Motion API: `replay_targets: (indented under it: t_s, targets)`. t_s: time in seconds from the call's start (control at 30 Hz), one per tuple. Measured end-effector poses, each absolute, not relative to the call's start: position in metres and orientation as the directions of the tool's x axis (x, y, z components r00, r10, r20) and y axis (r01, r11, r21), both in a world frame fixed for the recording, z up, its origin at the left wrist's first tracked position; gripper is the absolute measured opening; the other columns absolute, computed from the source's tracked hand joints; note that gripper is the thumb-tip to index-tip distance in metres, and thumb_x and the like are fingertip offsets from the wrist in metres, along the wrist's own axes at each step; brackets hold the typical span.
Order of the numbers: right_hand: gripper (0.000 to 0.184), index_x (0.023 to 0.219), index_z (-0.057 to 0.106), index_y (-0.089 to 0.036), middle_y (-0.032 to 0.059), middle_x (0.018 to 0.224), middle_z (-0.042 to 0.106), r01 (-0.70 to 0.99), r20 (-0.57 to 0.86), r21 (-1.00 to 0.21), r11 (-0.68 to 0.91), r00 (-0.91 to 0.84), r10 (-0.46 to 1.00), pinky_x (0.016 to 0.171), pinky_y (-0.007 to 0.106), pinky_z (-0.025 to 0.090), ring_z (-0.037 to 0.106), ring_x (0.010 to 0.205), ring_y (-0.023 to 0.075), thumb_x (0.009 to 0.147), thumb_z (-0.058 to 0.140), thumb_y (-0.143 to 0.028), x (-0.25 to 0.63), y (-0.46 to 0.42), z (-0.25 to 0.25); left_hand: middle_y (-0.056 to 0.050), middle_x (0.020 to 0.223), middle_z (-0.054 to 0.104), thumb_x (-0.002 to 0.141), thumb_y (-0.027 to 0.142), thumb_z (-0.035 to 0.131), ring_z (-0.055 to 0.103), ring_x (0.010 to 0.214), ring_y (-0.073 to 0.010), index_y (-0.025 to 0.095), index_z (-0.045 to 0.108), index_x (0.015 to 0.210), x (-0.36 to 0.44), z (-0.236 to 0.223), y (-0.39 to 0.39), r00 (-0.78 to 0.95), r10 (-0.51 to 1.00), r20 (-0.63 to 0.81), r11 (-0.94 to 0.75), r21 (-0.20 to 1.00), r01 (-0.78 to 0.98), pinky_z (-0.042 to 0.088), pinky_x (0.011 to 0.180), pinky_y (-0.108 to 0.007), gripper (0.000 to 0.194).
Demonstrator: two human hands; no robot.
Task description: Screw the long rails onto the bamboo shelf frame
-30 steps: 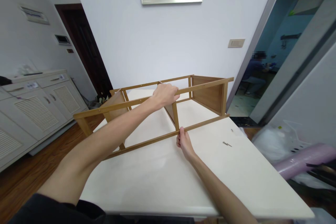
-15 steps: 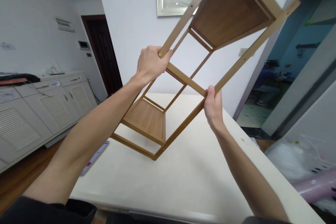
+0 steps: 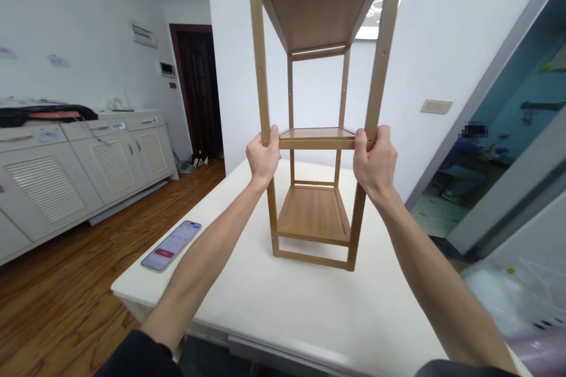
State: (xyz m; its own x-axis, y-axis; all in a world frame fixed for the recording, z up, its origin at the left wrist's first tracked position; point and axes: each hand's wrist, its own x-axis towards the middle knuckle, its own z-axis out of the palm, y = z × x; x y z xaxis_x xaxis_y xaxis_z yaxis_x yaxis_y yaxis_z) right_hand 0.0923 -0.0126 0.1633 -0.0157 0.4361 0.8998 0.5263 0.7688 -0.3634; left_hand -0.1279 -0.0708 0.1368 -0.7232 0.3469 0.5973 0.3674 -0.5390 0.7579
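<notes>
A wooden shelf rack (image 3: pixel 313 215) stands upright over the white table (image 3: pixel 292 306), its top running out of the picture. Three shelf boards show between its posts. My left hand (image 3: pixel 262 158) is wrapped round the left front post at the height of the middle shelf (image 3: pixel 316 134). On the right front post, at the same height, my right hand (image 3: pixel 377 162) grips with its thumb toward me. Whether every foot of the rack touches the tabletop, I cannot tell.
A phone (image 3: pixel 171 245) with a lit screen lies at the table's left edge. White cabinets (image 3: pixel 88 168) line the left wall. Behind the rack is a wall with a switch (image 3: pixel 436 106). A person (image 3: pixel 469 153) sits beyond the doorway at right. Plastic wrapping (image 3: pixel 495 291) is beside the table.
The rack, lying on its side a second ago, was lifted and tilted, and now stands upright. My left hand moved from the upper rail to the left post; the right hand rose with its post.
</notes>
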Motion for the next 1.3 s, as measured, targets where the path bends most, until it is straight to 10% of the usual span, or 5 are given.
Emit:
replay_targets:
  t_s: [0.57,0.73,1.3]
  targets:
    - [0.028,0.112,0.053,-0.015,0.0137,0.105,0.072,0.688,0.655,0.201,0.697,-0.623,0.427,0.061,0.034,0.027,0.066,0.08,0.027,0.109,0.034,-0.036,0.006,-0.054,0.188,0.001,0.069,0.06,0.104,0.056,0.054,0.057,0.056,-0.011,0.013,0.068,0.097,-0.136,0.023,-0.077,-0.957,0.287,0.038,-0.566,0.813,-0.138,0.049,0.054,-0.024,0.046]
    - [0.032,0.114,0.054,-0.014,0.0119,0.105,0.073,0.66,0.594,0.258,0.705,-0.684,0.423,0.06,0.034,0.026,0.068,0.084,0.0259,0.11,0.034,-0.038,-0.005,-0.055,0.175,-0.011,0.129,0.067,0.101,0.039,0.066,0.069,0.109,-0.0237,0.016,0.063,0.132,-0.13,-0.008,-0.08,-0.923,0.378,-0.073,-0.514,0.813,-0.275,0.062,0.092,-0.045,0.038]
    - [0.036,0.12,0.057,-0.01,0.0169,0.11,0.072,0.438,0.325,0.409,0.801,-0.89,0.321,0.059,0.035,0.023,0.068,0.088,0.026,0.109,0.031,-0.033,-0.023,-0.035,0.122,-0.012,0.134,0.065,0.101,0.038,0.067,0.068,0.114,-0.0256,0.017,0.062,0.134,-0.11,-0.102,-0.118,-0.64,0.695,-0.328,0.023,0.9,-0.435,0.061,0.096,-0.048,0.039]
